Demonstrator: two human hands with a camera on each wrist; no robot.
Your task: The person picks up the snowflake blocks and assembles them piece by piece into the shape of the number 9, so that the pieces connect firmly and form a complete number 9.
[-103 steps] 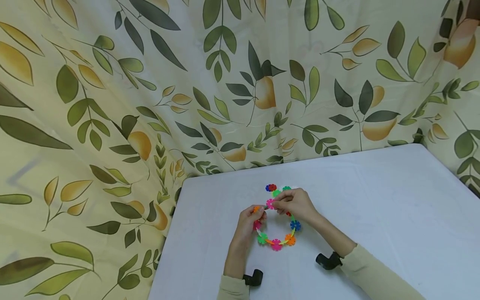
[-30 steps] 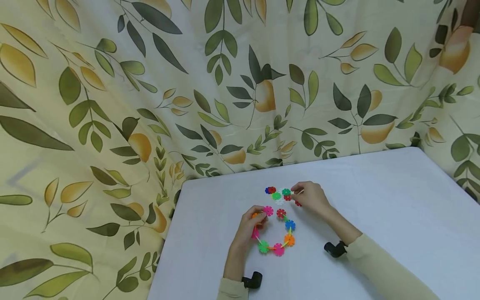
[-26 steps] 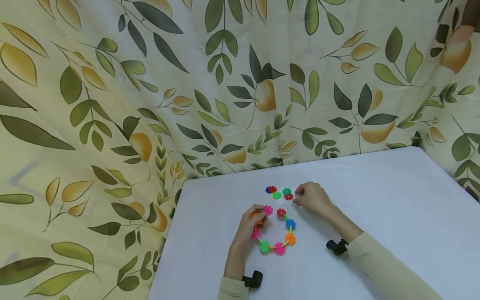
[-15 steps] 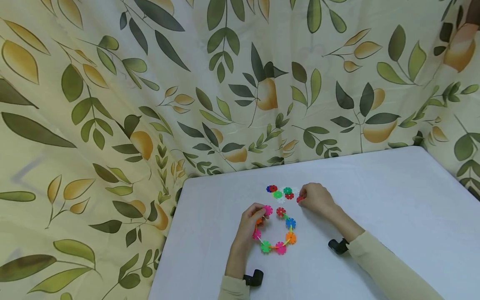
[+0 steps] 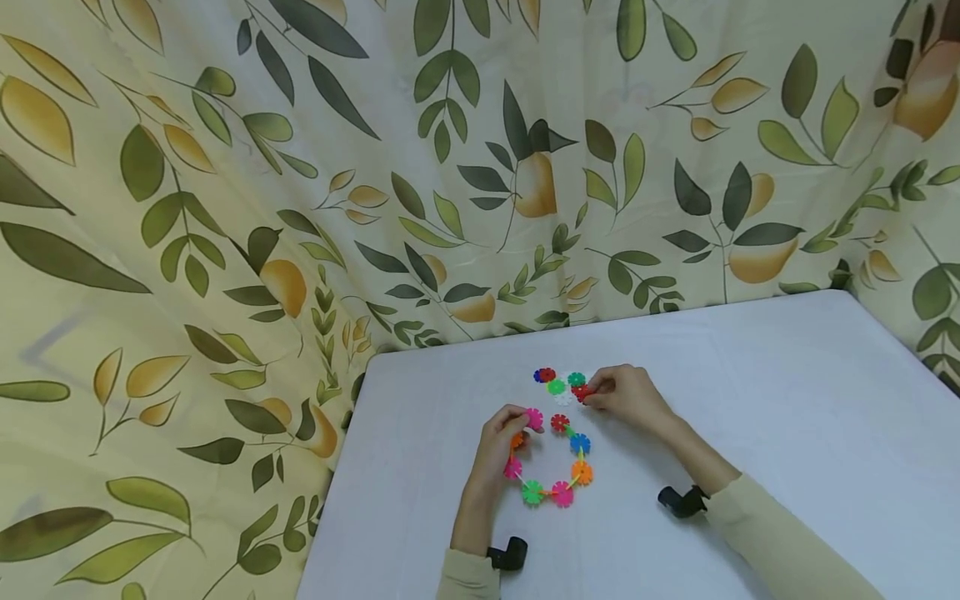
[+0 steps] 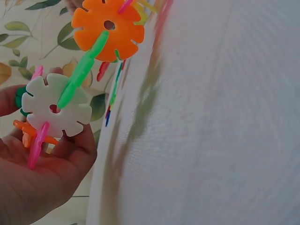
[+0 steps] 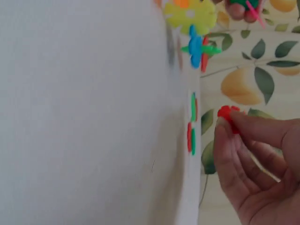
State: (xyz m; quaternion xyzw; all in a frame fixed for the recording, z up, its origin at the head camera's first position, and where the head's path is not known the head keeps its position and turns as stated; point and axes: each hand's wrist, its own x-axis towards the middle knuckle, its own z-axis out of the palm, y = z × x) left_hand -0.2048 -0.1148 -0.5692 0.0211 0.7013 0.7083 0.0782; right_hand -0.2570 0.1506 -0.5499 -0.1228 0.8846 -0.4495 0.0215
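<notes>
Red flower-shaped plastic disc (image 7: 225,112) just lifted — fresh piece, pinched by your right fingers (image 7: 262,130); left fingers (image 6: 83,144) grip multicoloured disc-chain (image 5: 562,493).

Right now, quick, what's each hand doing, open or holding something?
Left hand: closed, holding the chain of flower discs.
Right hand: closed, pinching a red flower disc.

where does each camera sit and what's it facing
Head: on the head, facing forward and down at the table; left hand, right hand, sleeves show.
Left wrist: worn there, facing the chain; mainly left hand shows.
Right wrist: worn there, facing a red piece; mainly right hand shows.
Both wrist views share the chain and leaf-print cloth.
</notes>
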